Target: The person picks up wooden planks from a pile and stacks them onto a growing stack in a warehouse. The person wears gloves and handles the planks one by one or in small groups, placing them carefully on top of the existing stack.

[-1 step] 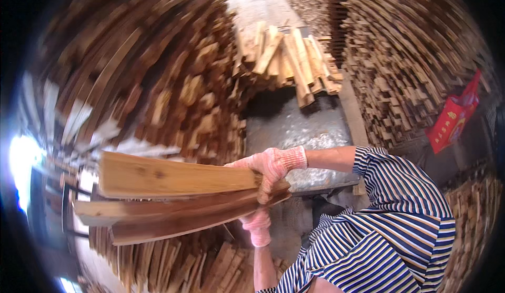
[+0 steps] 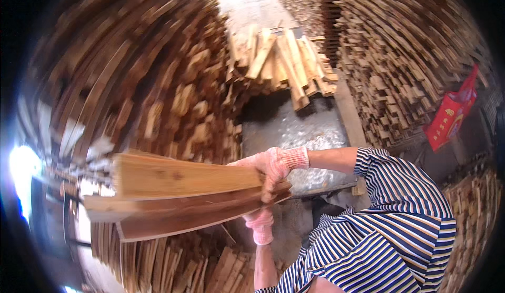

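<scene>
A person in a navy, white and tan striped shirt holds a small bundle of rough-sawn wooden boards, slightly blurred, reaching out to the left. The topmost board is golden with a dark knot; a browner one lies under it. The boards fan apart at their far ends and come together at the grip.

The right hand, in a pink-and-white knitted glove, is closed around the near end of the bundle, its fingers curling over the edge. The left hand, gloved alike, is at the bundle's underside, its fingers mostly hidden, so how far they close cannot be told.

Beyond the right hand is a shiny grey worktop, with a loose heap of pale slats across its far end. Tall lumber stacks rise on the left and right. Near the right-hand stack is a red bag printed with small, light-coloured characters.
</scene>
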A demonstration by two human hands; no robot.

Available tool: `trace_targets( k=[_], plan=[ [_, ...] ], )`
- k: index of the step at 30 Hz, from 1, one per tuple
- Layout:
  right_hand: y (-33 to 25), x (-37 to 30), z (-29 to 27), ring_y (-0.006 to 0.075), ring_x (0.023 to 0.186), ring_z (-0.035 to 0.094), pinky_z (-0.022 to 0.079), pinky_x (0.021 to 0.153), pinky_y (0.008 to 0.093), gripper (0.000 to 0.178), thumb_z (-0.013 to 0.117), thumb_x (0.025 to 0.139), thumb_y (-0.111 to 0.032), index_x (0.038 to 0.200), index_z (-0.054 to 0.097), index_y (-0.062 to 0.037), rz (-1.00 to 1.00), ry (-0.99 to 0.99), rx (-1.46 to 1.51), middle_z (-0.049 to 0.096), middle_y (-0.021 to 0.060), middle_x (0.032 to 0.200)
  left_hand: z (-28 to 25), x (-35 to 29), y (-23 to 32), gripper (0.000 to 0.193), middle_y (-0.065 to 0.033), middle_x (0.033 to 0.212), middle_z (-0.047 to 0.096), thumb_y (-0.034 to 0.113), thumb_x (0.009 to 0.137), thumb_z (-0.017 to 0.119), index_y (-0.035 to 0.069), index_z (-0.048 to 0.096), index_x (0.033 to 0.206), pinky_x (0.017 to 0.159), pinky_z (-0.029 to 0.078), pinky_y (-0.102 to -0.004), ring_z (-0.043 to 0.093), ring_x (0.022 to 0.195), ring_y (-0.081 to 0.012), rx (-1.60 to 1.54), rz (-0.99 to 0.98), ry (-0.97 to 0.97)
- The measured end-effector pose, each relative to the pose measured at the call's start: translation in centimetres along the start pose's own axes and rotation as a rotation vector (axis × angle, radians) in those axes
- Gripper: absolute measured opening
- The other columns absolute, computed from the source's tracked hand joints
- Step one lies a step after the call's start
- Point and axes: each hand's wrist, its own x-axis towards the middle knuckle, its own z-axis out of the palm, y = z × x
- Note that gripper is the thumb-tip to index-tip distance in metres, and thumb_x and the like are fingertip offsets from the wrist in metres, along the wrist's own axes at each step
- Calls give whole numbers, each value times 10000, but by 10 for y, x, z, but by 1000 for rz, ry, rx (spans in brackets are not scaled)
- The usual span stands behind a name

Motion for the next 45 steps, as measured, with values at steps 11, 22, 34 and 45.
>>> trace_targets(
  k=[11,22,34,45],
  plan=[
    [91,-149,-148,252,1216,558,496,1007,425,1002,934,597,-358,1414,434,-62,282,765,208,622,145,1272,214,179,57,739,-168,1031,708,417,689,875,-29,591,1205,818,599,-385,705,934,-248,667,-72,-915],
    [99,-95,-425,266,1109,540,421,963,343,704,653,816,-599,1236,619,-34,873,802,-749,608,193,1187,321,293,54,638,-198,1174,614,317,823,692,51,495,1369,879,525,-411,623,972,-283,1139,282,-1038],
    [167,-63,-409,386,1377,364,273,1159,447,745,496,930,-529,1463,387,-20,560,1101,-1510,429,209,1475,6,-61,-73,664,-177,1421,508,366,860,650,46,464,1410,1108,381,-382,485,1315,-319,690,-582,285],
    [202,31,160,261,1321,482,357,1124,367,540,677,901,-191,1391,504,-41,232,-216,-499,532,129,1412,-179,-281,-162,685,-210,1286,595,428,896,673,-39,478,1357,1008,432,-384,567,1161,-308,108,-778,1441]
  ],
)
